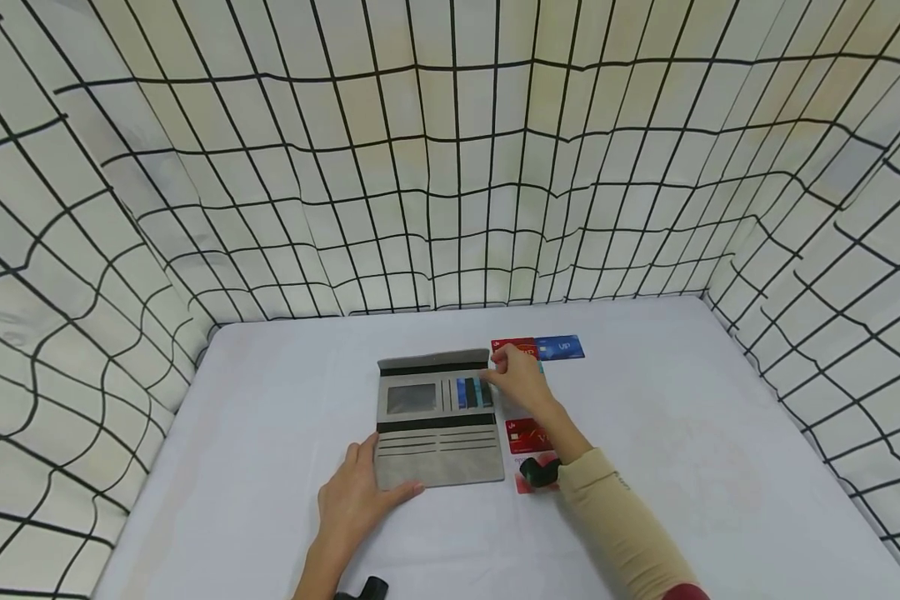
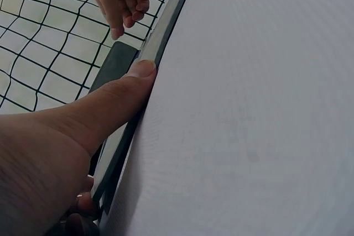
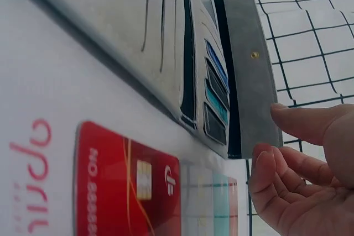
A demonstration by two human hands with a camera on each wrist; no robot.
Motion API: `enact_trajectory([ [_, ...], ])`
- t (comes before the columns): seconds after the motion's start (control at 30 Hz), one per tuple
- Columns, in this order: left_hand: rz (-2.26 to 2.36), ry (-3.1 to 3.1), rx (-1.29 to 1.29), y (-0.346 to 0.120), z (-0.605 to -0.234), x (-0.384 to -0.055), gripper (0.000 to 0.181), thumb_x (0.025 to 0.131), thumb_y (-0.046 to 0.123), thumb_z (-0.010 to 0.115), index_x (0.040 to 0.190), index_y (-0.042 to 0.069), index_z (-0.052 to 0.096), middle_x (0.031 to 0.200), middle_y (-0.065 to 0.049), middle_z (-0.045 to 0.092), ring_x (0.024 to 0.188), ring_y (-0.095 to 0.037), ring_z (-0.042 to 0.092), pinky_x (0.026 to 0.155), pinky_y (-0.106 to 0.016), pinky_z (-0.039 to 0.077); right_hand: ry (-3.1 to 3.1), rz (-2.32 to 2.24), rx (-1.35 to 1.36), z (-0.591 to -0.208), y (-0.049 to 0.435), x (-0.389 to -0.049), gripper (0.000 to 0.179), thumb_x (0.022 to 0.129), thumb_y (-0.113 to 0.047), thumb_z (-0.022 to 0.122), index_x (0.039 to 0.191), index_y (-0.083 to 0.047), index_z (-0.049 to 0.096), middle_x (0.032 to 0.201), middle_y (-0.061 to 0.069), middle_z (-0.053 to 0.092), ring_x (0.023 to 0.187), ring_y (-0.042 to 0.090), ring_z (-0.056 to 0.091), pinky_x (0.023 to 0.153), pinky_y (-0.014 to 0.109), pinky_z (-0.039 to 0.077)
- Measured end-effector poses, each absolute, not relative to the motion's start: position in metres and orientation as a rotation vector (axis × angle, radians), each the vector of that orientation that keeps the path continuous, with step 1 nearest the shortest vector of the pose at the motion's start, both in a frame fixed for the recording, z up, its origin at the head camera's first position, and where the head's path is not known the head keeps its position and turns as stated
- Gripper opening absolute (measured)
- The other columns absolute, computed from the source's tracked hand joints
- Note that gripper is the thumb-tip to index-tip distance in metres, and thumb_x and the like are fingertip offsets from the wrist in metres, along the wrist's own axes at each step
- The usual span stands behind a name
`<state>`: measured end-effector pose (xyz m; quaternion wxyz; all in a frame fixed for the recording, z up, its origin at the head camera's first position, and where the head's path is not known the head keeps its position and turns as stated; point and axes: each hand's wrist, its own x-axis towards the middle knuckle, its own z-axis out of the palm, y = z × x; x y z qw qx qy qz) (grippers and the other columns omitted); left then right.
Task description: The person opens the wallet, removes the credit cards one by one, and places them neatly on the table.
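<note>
Grey wallet [image 1: 438, 468] is lying spread open on the white table [image 1: 270, 375]. Its right-hand slots are holding 4 visible cards [image 3: 215, 102] (blue, teal and 2 dark ones). The left hand [image 1: 356, 492] is gripping the wallet's near left corner, its thumb resting along the near edge, its fingertips bearing on the left edge. The right hand [image 1: 523, 382] is hovering by the upper right part, its fingers loosely bent and released, a gap showing between thumb and forefinger; whether its thumb is touching the flap [image 3: 249, 84], I cannot tell. Just right of the wallet, 1 red card [image 1: 521, 436] is lying beside a pink-and-white card [image 1: 528, 490]; farther off, a blue card [image 1: 560, 347] is adjoining another red card [image 1: 528, 343].
</note>
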<state>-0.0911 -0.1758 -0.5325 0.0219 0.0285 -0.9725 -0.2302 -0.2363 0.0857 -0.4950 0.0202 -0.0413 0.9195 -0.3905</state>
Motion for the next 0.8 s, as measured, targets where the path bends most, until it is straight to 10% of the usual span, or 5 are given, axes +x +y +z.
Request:
enact_trajectory([
  [0.8, -0.712, -3.009, 0.087, -0.177, -0.533, -0.091, 0.111, 0.063, 0.072, 0.080, 0.144, 0.003, 0.049, 0.120, -0.014, 0.061, 0.087, -0.028, 0.067, 0.057, -0.039, 0.048, 2.731, -1.147, -0.255, -0.499, 0.051, -0.237, 0.025, 0.090, -0.015, 0.075, 0.109, -0.003, 0.066, 0.081, 0.004, 0.060, 0.068, 0.014, 0.053, 0.061, 0.025, 0.044],
])
